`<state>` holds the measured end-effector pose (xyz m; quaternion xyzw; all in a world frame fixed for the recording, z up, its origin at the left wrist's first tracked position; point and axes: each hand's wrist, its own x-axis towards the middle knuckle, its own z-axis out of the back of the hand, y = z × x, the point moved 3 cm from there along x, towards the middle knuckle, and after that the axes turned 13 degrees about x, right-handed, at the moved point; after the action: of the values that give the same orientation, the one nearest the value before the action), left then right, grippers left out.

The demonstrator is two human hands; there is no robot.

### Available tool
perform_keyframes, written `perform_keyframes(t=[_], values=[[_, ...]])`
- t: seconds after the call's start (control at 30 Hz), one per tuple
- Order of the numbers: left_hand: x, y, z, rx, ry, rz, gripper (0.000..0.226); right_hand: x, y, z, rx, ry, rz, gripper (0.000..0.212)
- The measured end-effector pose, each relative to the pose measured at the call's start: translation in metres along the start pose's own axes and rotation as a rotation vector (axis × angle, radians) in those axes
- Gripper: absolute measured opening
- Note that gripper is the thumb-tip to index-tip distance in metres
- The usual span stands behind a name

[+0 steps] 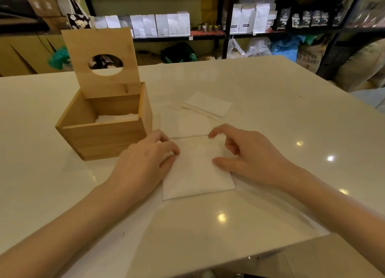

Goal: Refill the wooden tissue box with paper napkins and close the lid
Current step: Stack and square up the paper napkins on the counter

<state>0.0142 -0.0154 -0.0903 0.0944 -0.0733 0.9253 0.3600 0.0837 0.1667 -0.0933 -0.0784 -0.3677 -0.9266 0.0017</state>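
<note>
In front of dark shelves [208,36] with white bags, on the glossy white table [270,115], the wooden tissue box [104,132] stood left, lid [102,63] upright. Beside it, left hand [143,161] and right hand [248,155], both loosely curled, pressed a folded napkin [198,173], its long axis pointing away.

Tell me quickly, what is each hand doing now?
Left hand: fingers curled, resting on the napkin, not gripping.
Right hand: open, fingertips touching the same napkin.

One wooden tissue box [104,130], one raised lid [102,63], two hands and three napkin piles on one table [270,103] are counted
</note>
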Motion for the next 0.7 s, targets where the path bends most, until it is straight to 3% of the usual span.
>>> perform_keyframes(t=[0.07,0.17,0.33,0.47,0.57,0.7], values=[[0.001,-0.003,0.005,0.050,0.014,-0.028,0.020,0.000,0.005,-0.001,-0.180,0.069,0.072,0.022],[0.008,-0.006,0.013,0.113,0.101,-0.061,0.024,0.004,0.008,0.003,-0.261,0.152,0.086,0.025],[0.045,-0.008,0.042,0.074,0.177,-0.116,0.025,0.037,0.009,0.026,-0.223,0.060,0.174,0.026],[0.081,-0.013,0.053,0.037,0.221,-0.126,0.044,0.072,0.005,0.030,-0.300,0.063,0.272,0.034],[0.104,-0.012,0.039,0.196,0.371,-0.158,0.054,0.088,-0.002,0.020,-0.372,0.171,0.295,0.044],[0.127,-0.007,0.025,0.394,0.522,-0.130,0.051,0.094,-0.011,0.007,-0.456,0.267,0.337,0.056]])
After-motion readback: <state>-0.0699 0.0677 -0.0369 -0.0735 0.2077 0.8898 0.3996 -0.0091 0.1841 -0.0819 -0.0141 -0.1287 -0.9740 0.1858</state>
